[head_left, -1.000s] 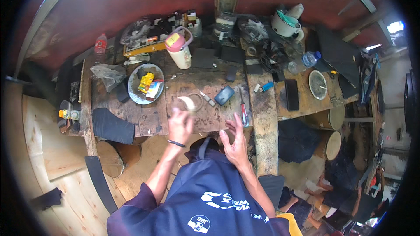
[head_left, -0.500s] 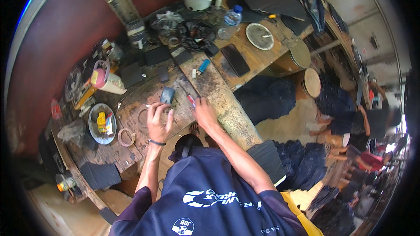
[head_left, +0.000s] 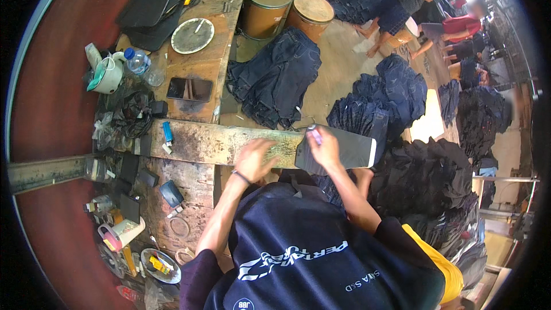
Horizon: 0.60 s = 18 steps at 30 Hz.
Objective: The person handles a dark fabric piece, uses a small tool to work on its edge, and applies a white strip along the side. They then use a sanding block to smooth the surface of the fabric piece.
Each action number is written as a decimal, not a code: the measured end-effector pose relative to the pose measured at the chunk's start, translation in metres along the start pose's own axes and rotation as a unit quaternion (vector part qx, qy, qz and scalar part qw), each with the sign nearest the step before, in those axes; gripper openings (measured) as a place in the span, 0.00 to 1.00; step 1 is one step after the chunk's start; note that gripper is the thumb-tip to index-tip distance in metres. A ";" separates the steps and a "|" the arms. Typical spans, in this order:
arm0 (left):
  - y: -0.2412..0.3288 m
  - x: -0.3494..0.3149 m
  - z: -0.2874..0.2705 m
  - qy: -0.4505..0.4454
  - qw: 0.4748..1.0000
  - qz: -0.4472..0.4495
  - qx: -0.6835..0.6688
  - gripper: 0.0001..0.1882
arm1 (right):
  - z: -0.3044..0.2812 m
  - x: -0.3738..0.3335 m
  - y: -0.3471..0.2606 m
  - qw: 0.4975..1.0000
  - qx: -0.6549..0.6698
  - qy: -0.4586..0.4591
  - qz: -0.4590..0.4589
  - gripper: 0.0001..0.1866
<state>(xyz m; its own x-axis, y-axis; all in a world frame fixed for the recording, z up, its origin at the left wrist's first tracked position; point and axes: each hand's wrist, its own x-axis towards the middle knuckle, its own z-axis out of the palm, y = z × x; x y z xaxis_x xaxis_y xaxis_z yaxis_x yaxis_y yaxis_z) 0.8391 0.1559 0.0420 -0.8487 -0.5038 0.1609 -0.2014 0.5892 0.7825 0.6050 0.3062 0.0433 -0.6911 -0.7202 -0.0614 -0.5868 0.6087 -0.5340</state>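
Note:
A dark, flat board (head_left: 353,150) with a pale strip at its right end lies across the end of a worn wooden plank (head_left: 221,144). My right hand (head_left: 326,150) is closed over the board's left part, round a slim tool (head_left: 314,134) whose pale pinkish handle shows at the fingers. What kind of tool it is, I cannot make out. My left hand (head_left: 254,161) hovers at the plank's near edge, left of the board; its fingers are spread and hold nothing.
On the left bench are a blue lighter (head_left: 167,132), a phone (head_left: 190,89), a round dish (head_left: 192,35) and a plate (head_left: 162,266) with yellow packets. Dark garments (head_left: 278,74) lie in heaps beyond the plank. Drums (head_left: 267,8) stand behind; other people work at upper right.
My view has turned to the right. My right hand has carried the slim tool from the bench to the dark board. My left hand has left the small dark block and is over the plank.

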 end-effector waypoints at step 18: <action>0.002 0.039 0.080 -0.209 0.949 0.051 0.231 0.58 | -0.068 -0.004 0.131 0.980 0.037 0.195 -0.011 0.18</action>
<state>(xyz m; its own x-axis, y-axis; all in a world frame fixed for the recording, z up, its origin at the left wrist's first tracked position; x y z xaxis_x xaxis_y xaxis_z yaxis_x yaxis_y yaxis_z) 0.7667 0.1876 0.0017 -0.9759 -0.1912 -0.1054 -0.2179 0.8840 0.4135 0.5020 0.4122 0.0311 -0.7955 -0.5423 0.2703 -0.5814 0.5578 -0.5923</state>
